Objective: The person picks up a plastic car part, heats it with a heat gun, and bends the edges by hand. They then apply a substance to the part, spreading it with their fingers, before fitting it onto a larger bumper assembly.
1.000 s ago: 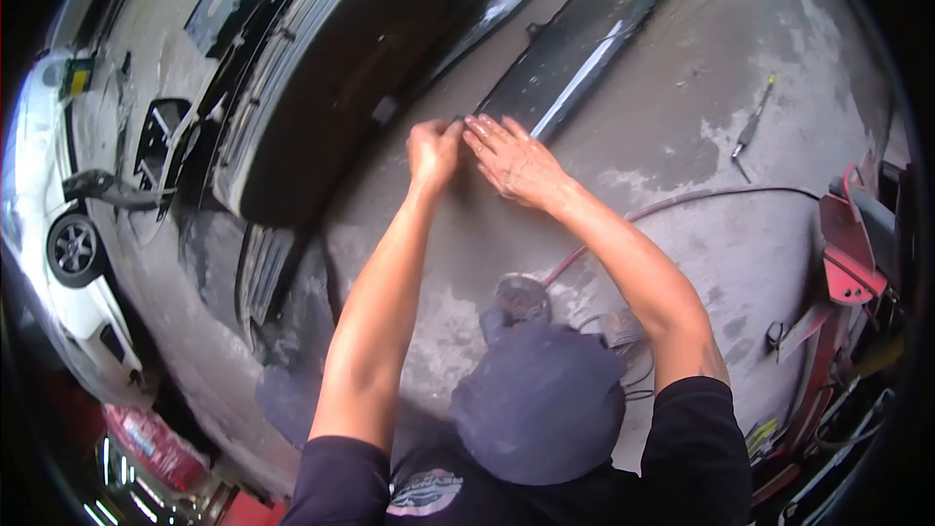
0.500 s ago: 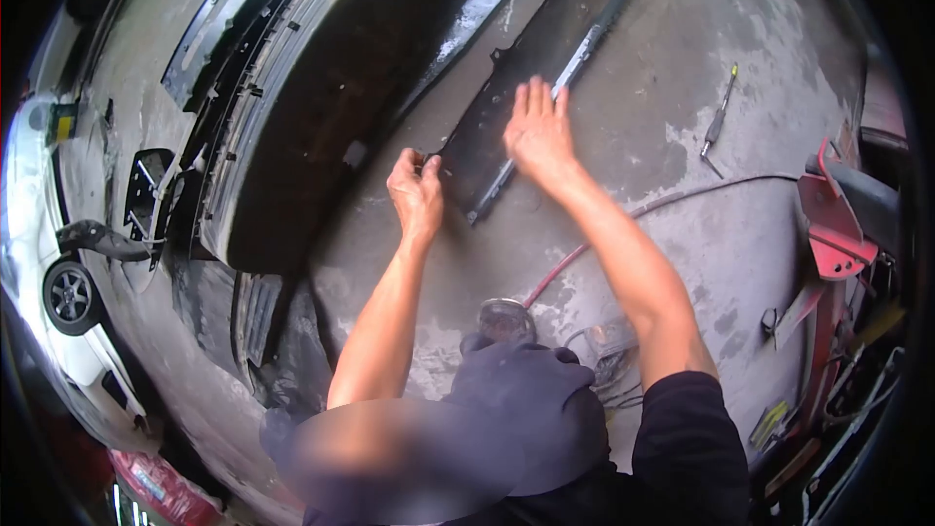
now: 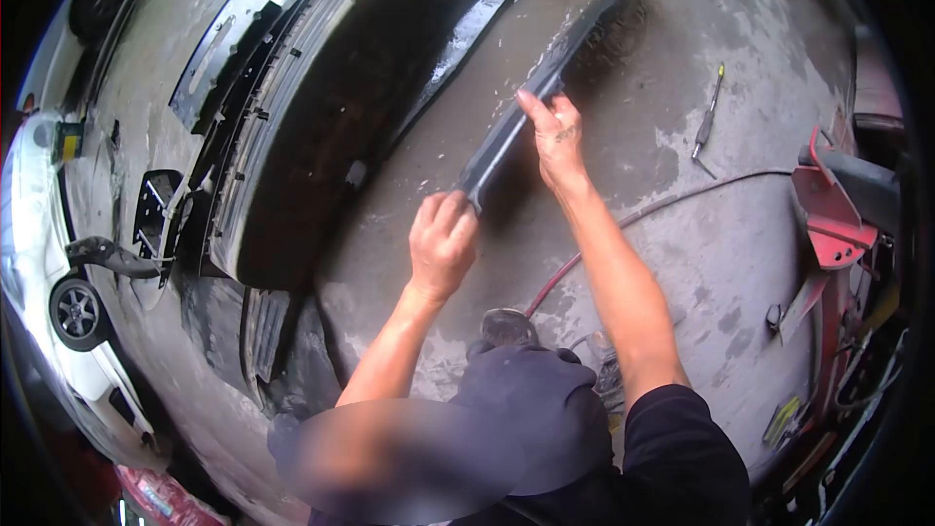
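A long dark car trim panel (image 3: 508, 136) slants across the head view, tilted up so that its narrow edge faces me. My left hand (image 3: 443, 244) is closed around its near end. Higher along the panel, my right hand (image 3: 557, 136) grips it with the thumb on the upper side; the fingers behind are partly hidden. The panel's far tip reaches toward the top of the view. Pale flecks lie on the floor beside it.
A large dark bumper-like part (image 3: 341, 117) lies to the left, with a flat metal plate (image 3: 222, 54) beyond it. On the right are a screwdriver-like tool (image 3: 710, 122), a red hose (image 3: 643, 209) and a red metal stand (image 3: 833, 219). A white car (image 3: 88, 360) is far left.
The panel has turned from lying broad face up to standing on edge. My left hand has moved right to its near end. My right hand has changed from flat on the panel to gripping it.
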`<state>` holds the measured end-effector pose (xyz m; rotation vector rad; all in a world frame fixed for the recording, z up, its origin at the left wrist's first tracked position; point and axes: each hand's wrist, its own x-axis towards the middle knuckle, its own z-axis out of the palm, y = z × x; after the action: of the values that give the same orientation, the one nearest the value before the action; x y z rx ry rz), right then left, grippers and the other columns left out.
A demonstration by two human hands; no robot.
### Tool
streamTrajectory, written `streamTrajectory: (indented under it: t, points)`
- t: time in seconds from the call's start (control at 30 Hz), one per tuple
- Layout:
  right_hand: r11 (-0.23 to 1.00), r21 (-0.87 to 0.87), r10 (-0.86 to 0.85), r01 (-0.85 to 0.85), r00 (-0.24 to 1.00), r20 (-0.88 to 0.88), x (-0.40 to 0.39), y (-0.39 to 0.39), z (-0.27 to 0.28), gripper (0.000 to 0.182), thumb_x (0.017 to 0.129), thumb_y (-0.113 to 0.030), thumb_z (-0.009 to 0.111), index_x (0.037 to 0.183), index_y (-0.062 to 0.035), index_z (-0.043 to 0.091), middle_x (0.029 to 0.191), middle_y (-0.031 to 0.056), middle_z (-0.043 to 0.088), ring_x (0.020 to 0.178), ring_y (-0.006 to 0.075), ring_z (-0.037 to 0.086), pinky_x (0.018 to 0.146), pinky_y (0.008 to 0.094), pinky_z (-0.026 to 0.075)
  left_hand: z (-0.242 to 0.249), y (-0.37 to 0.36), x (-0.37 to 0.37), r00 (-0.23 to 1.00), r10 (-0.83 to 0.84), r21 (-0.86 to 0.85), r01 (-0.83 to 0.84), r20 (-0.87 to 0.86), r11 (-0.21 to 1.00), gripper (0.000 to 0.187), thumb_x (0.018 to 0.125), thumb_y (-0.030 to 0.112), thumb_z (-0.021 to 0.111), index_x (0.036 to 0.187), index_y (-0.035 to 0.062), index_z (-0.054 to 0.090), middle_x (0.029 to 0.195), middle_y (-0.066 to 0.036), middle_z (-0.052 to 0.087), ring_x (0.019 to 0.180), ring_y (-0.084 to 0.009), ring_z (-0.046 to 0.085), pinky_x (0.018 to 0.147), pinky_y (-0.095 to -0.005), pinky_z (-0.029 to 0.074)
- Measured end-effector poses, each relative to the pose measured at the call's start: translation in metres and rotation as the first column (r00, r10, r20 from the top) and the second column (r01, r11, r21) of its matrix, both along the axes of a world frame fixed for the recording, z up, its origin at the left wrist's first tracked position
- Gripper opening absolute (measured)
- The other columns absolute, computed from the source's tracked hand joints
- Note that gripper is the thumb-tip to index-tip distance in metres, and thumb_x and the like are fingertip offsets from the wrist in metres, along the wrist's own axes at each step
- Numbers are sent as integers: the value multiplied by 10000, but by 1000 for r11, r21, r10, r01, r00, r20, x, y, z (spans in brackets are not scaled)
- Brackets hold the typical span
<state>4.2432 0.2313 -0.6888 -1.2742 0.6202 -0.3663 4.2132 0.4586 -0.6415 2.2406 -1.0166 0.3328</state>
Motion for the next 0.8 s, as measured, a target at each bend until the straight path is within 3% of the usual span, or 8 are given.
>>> streamTrajectory:
  t: [0.17, 0.37, 0.43, 0.5, 0.57, 0.63, 0.73, 0.8]
  points:
    - [947, 292, -208, 132, 946, 247, -27, 1, -31, 334, 911, 8, 727, 1216, -57, 607, 1089, 15, 682, 1032, 129, 636, 933, 302, 495, -14, 24, -21, 951, -48, 34, 61, -307, 998, 371, 773, -59, 712, 1133, 27, 720, 1259, -163, 637, 1223, -392, 601, 1060, -482, 501]
    - [721, 684, -72, -111, 970, 233, -59, 2, -54, 269, 939, 36, 723, 1142, -97, 608, 1075, 41, 720, 1064, 183, 697, 1040, 385, 539, -28, 41, 7, 617, 281, -12, -426, -735, 905, 593, 912, 180, 819, 1411, -53, 600, 1371, -219, 630, 1295, -324, 615, 1088, -415, 482]
    - [727, 672, 4, -141, 980, 201, -59, -5, -55, 244, 957, -7, 732, 1147, -95, 607, 1062, 51, 722, 1024, 185, 709, 978, 389, 567, -43, 49, 22, 116, 79, 27, -394, -990, 919, 583, 910, 183, 838, 1378, -90, 620, 1199, -193, 729, 1099, -261, 710, 1003, -363, 535]
    - [726, 652, 175, -216, 976, 129, -52, -15, -60, 219, 993, -94, 748, 1157, -92, 603, 1034, 72, 725, 944, 191, 733, 853, 399, 625, -47, 58, 33, 78, 80, 30, -505, -994, 862, 497, 894, 123, 850, 1294, -106, 662, 1065, -145, 766, 941, -193, 728, 887, -286, 554]
    - [946, 156, 314, -285, 926, -210, -33, -45, -72, 335, 964, -325, 814, 1120, -55, 693, 993, 81, 745, 790, 174, 727, 713, 389, 636, -48, 70, 48, 149, -46, -123, -561, -988, 818, 397, 913, 93, 832, 1232, -90, 683, 1017, -110, 768, 902, -150, 715, 851, -261, 546]
    - [969, 150, 188, -195, 980, 65, -15, -105, -82, 302, 1019, -317, 722, 1125, -34, 719, 975, 109, 761, 856, 195, 754, 745, 375, 642, -28, 73, 63, 178, -10, -109, -558, -984, 823, 319, 938, 72, 806, 1195, -81, 696, 979, -74, 758, 871, -119, 689, 846, -250, 534]
    - [864, 308, -431, 399, 901, 41, 26, -166, -78, 195, 1015, -171, 666, 1030, 19, 708, 935, 154, 757, 826, 250, 761, 729, 364, 644, -21, 77, 73, 201, 27, -86, -529, -979, 844, 324, 942, 76, 804, 1208, -77, 699, 984, -66, 750, 897, -115, 681, 863, -250, 524]
    - [863, 291, -441, 414, 897, 31, 40, -164, -103, 204, 1015, -153, 644, 1037, 41, 704, 965, 178, 761, 848, 265, 765, 756, 376, 648, -29, 76, 71, 198, 43, -65, -507, -979, 859, 344, 945, 82, 803, 1234, -71, 695, 993, -65, 744, 914, -117, 673, 878, -254, 519]
